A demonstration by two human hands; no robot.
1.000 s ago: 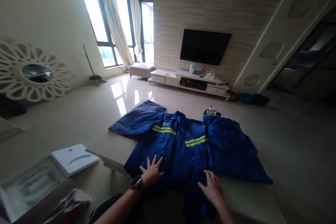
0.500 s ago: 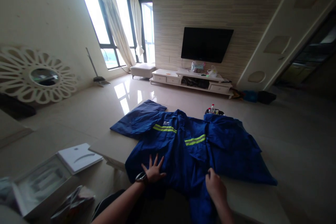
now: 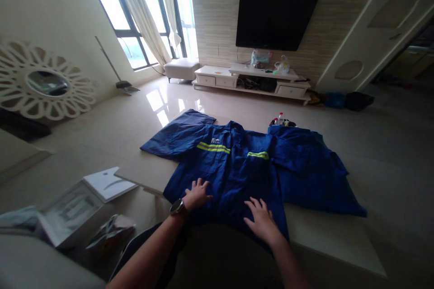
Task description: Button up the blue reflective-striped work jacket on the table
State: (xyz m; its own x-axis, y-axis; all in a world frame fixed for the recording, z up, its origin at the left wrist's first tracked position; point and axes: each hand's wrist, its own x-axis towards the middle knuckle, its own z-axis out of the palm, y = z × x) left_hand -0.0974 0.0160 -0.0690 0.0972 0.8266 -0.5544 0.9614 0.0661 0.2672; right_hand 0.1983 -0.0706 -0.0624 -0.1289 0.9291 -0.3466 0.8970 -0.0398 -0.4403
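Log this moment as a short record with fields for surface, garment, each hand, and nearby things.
surface: pale low table
garment: blue work jacket with yellow-green reflective stripes, spread flat, sleeves out to both sides
left hand: left hand, watch on wrist, palm down on the jacket's hem
right hand: right hand, fingers spread, flat on the jacket's lower front
behind jacket: small bottle at the table's far edge
floor, left: open white box

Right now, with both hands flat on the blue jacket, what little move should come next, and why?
Probably slide both hands outward to smooth the cloth. The left hand and right hand lie open on the hem of the blue jacket, which lies spread on the table, and its right sleeve looks rumpled.
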